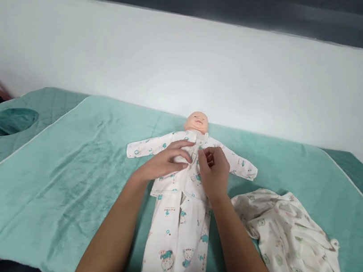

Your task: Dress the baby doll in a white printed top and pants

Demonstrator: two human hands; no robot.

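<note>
A baby doll [197, 122] lies on its back, dressed in a white printed pajama top [170, 184] with both sleeves stretched out sideways. White printed pants [168, 233] cover its legs down to the bottom edge of the view. Over the chest, my left hand [167, 161] rests near the top's front seam with its fingers spread and curved. My right hand [214, 167] is on the other side of the seam, thumb and index finger pinched together at the front edge. Whatever lies between those fingertips is too small to make out.
A crumpled white printed cloth [295, 242] lies to the right of the doll. Beneath everything is a teal sheet [61, 173] on a padded bed, which has a face hole [9, 121] at the left. A white wall [145, 59] stands behind the bed.
</note>
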